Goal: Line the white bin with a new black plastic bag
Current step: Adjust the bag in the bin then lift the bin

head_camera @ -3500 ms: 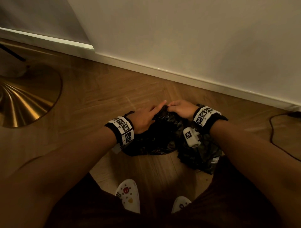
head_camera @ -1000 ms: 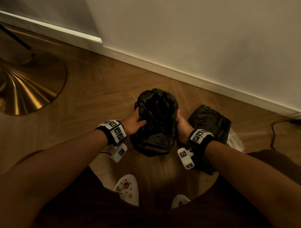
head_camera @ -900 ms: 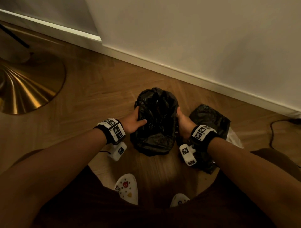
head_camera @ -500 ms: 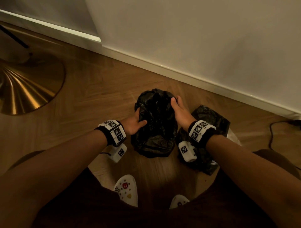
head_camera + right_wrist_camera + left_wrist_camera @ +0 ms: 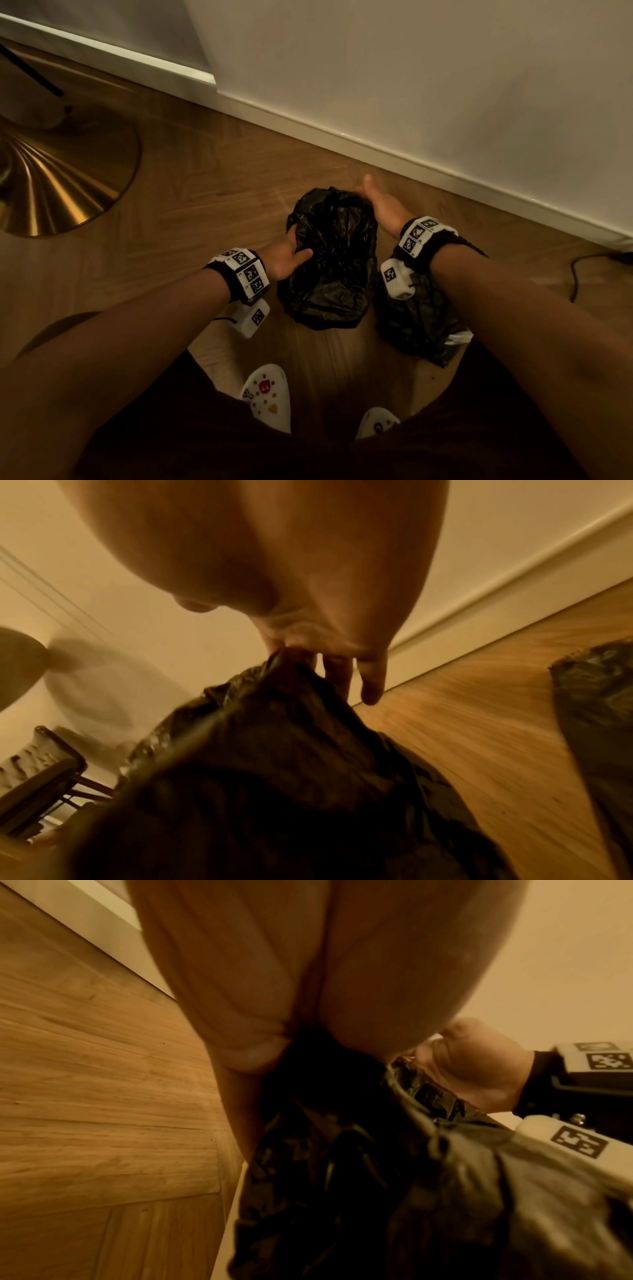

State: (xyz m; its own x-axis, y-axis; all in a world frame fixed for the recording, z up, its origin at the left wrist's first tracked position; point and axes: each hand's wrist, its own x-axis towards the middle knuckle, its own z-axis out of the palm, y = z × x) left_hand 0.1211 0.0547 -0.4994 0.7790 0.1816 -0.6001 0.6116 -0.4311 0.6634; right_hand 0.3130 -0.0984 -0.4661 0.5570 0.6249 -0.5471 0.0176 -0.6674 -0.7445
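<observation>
Head view: the white bin is basically swallowed by the crinkly black plastic bag [image 5: 330, 257], standing upright on the wooden floor [image 5: 212, 192] a little out from the white skirting board [image 5: 394, 150], long axis vertical. Left hand [image 5: 286, 255] grips the bag's left side, thumb curled over the front. Right hand [image 5: 382, 205] is at the far right rim, palm flat against the bag, fingers hidden behind the edge. So the rim sits right between both hands, and the right one is nearer the far edge that looks to need tucking next. A second dark crumpled bag [image 5: 416, 325] lies just right of it

Left wrist view: left fingers [image 5: 246, 1053] curl into the black plastic, the right hand [image 5: 472, 1069] beyond

Right wrist view: right fingers [image 5: 371, 685] hang fairly straight over the rim; whether the inner ones pinch a fold, I can't tell

No readable writing anywhere, only square black-and-white marker tags on the wristbands [image 5: 248, 274]
</observation>
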